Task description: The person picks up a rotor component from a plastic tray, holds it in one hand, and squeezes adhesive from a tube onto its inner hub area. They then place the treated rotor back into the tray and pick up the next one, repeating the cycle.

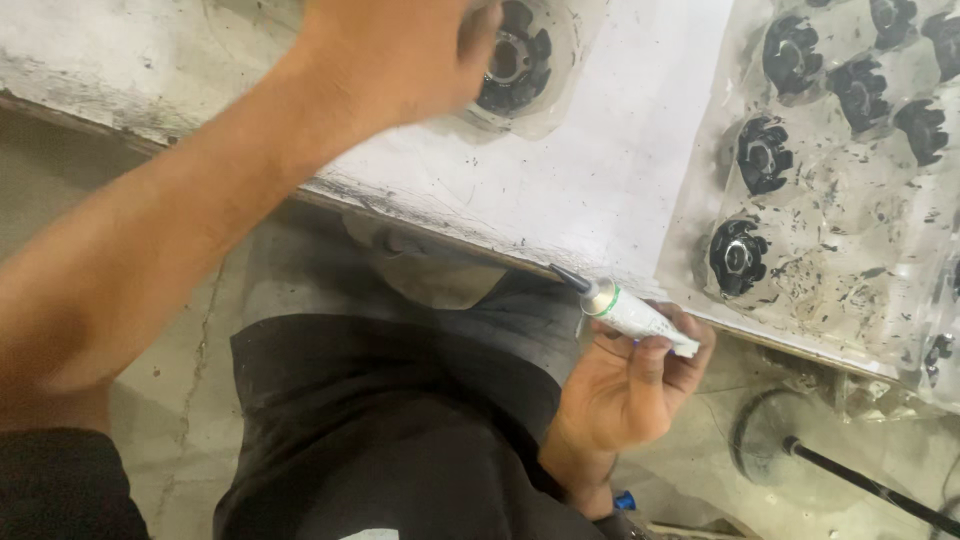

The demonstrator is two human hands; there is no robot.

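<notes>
Left hand (400,60) is up on the bench (600,170), fingers curled onto a black hub (515,60), probably steadying it; right hand (625,385) grips the glue tube (630,312) by the bench edge, nozzle aimed that way

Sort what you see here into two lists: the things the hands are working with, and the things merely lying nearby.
In hand:
left hand on a black toothed part
right hand holding a white tube with a dark nozzle

Lying about:
clear tray of black toothed parts
white bench top
black rod on the floor
</notes>
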